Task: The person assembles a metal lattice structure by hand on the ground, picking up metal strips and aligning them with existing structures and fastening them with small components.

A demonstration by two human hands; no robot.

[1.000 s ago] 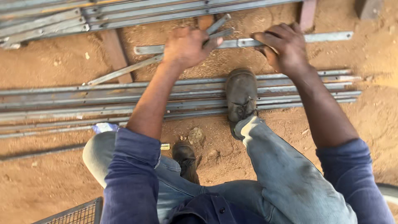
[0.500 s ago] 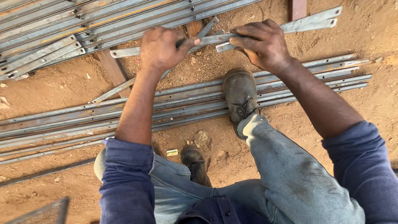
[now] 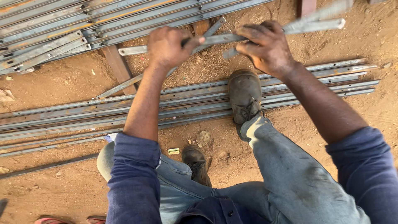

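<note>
No containers are seen; everything lies on bare red dirt ground (image 3: 62, 83).

A short grey steel bar (image 3: 215, 39) is held above the ground, near the top centre of the view, by both hands. The left hand (image 3: 168, 47) is clenched round its left part, grip closed on the bar, with one end seen sticking out to the left. The right hand (image 3: 267, 47) is closed on the bar's right part, where a second, longer steel strip (image 3: 315, 23) is also gripped and runs off up and right. Whether a third short piece is pinned under the right fingers cannot be told.

Counts:
- Long steel rails (image 3: 83, 112) laid side by side on the ground across the middle: about six; the exact number cannot be told where they overlap.
- A stack of perforated steel channels (image 3: 62, 25) at top left, too many overlapped to be counted.
- Wooden battens: two, one (image 3: 118, 66) under the stack, one (image 3: 309, 6) at the top edge.
- Work boots: two. The right boot (image 3: 245, 95) is planted on the rails; the left boot (image 3: 197, 159) is on the dirt.
- One loose angled strip (image 3: 120, 86) lies between stack and rails.
</note>
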